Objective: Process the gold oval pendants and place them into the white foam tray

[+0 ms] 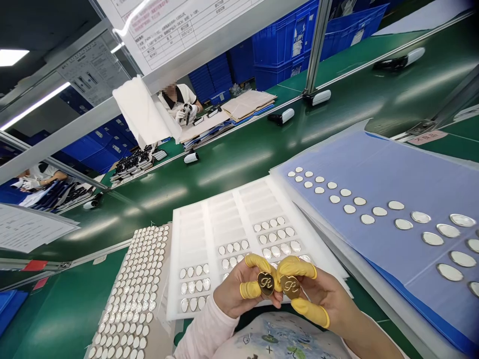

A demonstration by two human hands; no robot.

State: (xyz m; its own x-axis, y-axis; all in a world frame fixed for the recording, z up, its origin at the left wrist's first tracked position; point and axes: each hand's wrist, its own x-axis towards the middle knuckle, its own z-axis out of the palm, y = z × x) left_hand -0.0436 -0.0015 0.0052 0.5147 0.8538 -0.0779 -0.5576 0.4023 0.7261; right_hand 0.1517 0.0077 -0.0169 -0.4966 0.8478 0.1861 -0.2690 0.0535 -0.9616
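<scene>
Discs bearing a curly R sit just beyond the near edge of the white tray [187, 224], one per hand: the left disc [265, 283] pinched by the left hand [235, 287], the right disc [290, 286] by the right hand [327, 289], yellow-covered fingertips meeting or nearly so. Held this close, the faces could knock and scratch if a finger cover [310, 313] slips; a loosened pinch could drop one onto the tray's ovals [281, 234]. The hands hide part of the tray, the discs' backs don't show, fine flaws are too small to tell, and right of the tray the blue sheet [337, 154] runs out of view.
</scene>
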